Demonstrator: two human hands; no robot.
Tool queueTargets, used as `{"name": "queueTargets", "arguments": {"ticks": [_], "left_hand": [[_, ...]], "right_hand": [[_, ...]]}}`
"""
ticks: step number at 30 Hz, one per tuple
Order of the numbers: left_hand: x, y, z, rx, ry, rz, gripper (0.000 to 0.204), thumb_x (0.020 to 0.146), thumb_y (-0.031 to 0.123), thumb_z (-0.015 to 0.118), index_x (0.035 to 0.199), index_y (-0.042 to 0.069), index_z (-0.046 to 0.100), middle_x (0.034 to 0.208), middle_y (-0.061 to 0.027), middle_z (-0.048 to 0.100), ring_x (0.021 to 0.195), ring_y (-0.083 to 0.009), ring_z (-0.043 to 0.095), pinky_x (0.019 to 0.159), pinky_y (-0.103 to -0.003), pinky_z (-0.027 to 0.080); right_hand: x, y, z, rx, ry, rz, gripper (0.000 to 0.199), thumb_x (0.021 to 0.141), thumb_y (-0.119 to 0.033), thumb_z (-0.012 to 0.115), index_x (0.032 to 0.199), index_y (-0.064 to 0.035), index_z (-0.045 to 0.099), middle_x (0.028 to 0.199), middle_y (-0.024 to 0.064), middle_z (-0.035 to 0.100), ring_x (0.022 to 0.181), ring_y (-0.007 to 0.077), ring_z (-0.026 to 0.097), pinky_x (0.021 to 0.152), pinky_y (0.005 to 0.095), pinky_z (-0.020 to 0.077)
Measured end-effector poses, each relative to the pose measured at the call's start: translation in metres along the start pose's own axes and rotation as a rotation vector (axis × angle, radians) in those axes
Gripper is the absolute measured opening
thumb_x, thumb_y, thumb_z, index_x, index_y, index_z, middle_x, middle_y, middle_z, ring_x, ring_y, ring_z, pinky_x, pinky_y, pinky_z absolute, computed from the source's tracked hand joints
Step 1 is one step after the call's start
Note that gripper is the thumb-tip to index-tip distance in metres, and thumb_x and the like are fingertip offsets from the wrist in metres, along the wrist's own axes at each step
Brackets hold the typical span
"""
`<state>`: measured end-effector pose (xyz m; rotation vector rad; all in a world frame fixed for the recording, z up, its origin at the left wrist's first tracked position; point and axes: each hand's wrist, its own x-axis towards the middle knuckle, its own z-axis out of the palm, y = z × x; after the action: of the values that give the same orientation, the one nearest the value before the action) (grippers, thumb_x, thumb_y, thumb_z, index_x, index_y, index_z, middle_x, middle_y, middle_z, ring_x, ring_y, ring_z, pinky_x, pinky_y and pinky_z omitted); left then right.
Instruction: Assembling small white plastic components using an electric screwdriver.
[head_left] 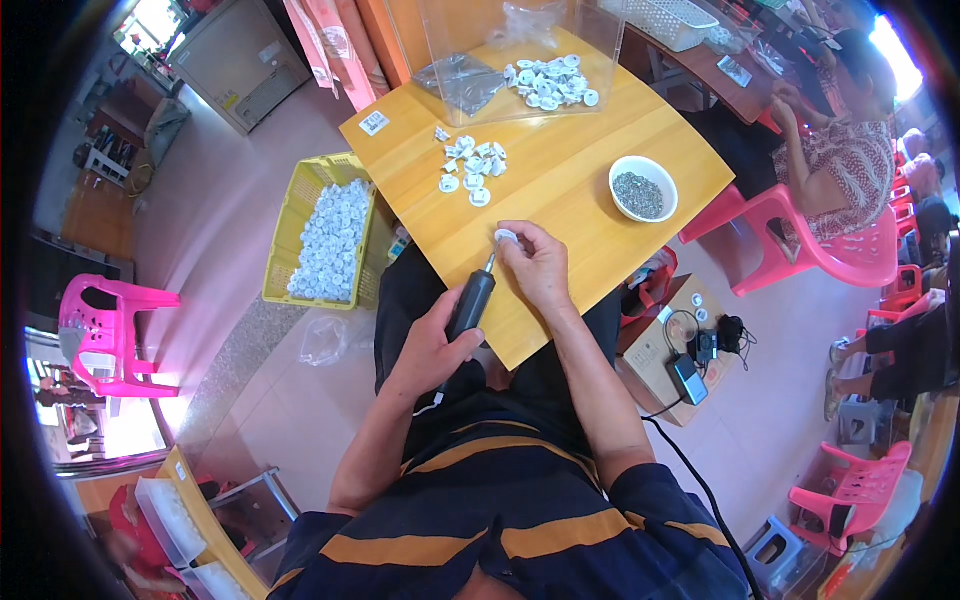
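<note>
My left hand (436,343) is wrapped round a black electric screwdriver (471,305), its bit tilted up and away from me. Just beyond the bit's tip, my right hand (538,262) pinches a small round white plastic part (506,236) over the wooden table. Whether the bit touches the part I cannot tell. Past my hands lies a loose group of white plastic parts (474,168). To the right stands a white bowl (616,196) with many small metal screws (640,195) in it.
A clear plastic box (470,118) at the table's (640,110) far side holds more white parts and a dark bag. Left of the table, a yellow basket (283,240) is full of white parts. A cardboard box (650,352) with devices stands right; a person sits on a pink chair (850,245).
</note>
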<state>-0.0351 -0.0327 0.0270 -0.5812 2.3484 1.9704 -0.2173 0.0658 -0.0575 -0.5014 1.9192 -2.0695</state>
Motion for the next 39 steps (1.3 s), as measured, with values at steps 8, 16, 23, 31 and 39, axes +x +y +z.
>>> {"name": "queueTargets", "arguments": {"ticks": [8, 16, 23, 31, 39], "left_hand": [[0.001, -0.004, -0.001, -0.014, 0.007, 0.01, 0.064, 0.09, 0.012, 0.068, 0.148, 0.0, 0.043, 0.099, -0.0065, 0.062, 0.07, -0.0105, 0.061, 0.066, -0.027, 0.052], [0.001, -0.006, -0.002, -0.034, 0.012, 0.005, 0.063, 0.089, 0.015, 0.068, 0.145, 0.0, 0.045, 0.097, -0.0081, 0.062, 0.069, -0.0125, 0.063, 0.068, -0.028, 0.053], [0.003, -0.008, -0.003, -0.06, -0.004, 0.017, 0.064, 0.091, 0.009, 0.068, 0.149, 0.0, 0.043, 0.101, -0.0041, 0.061, 0.072, -0.0079, 0.06, 0.065, -0.024, 0.051], [0.004, -0.01, -0.003, -0.095, -0.011, 0.016, 0.063, 0.091, 0.009, 0.068, 0.149, 0.0, 0.042, 0.101, -0.0033, 0.061, 0.072, -0.0076, 0.059, 0.065, -0.024, 0.051], [0.004, -0.012, -0.005, -0.086, -0.021, 0.012, 0.062, 0.092, 0.009, 0.067, 0.148, 0.0, 0.043, 0.1, -0.003, 0.06, 0.072, -0.0072, 0.059, 0.065, -0.024, 0.051]], "right_hand": [[-0.002, -0.006, 0.001, -0.052, -0.001, -0.032, 0.017, 0.091, -0.005, 0.072, 0.108, -0.0016, 0.076, 0.083, -0.0015, 0.07, 0.07, 0.0031, 0.059, 0.066, 0.0209, 0.0504], [-0.002, -0.005, 0.002, -0.076, 0.023, -0.065, 0.015, 0.091, -0.005, 0.073, 0.106, -0.0019, 0.076, 0.08, -0.0013, 0.069, 0.067, 0.0031, 0.056, 0.062, 0.0205, 0.0481], [-0.003, -0.006, 0.002, -0.087, 0.016, -0.076, 0.015, 0.091, -0.005, 0.073, 0.106, -0.0024, 0.076, 0.08, -0.0019, 0.069, 0.067, 0.0029, 0.056, 0.061, 0.0204, 0.0479], [-0.003, -0.004, 0.003, -0.081, 0.02, -0.078, 0.015, 0.091, -0.005, 0.073, 0.106, -0.0023, 0.076, 0.08, -0.0014, 0.069, 0.068, 0.0029, 0.057, 0.062, 0.0206, 0.0489], [-0.002, -0.001, 0.003, -0.098, 0.03, -0.095, 0.016, 0.091, -0.005, 0.073, 0.106, -0.0026, 0.076, 0.083, 0.0008, 0.07, 0.069, 0.004, 0.059, 0.062, 0.021, 0.0495]]}}
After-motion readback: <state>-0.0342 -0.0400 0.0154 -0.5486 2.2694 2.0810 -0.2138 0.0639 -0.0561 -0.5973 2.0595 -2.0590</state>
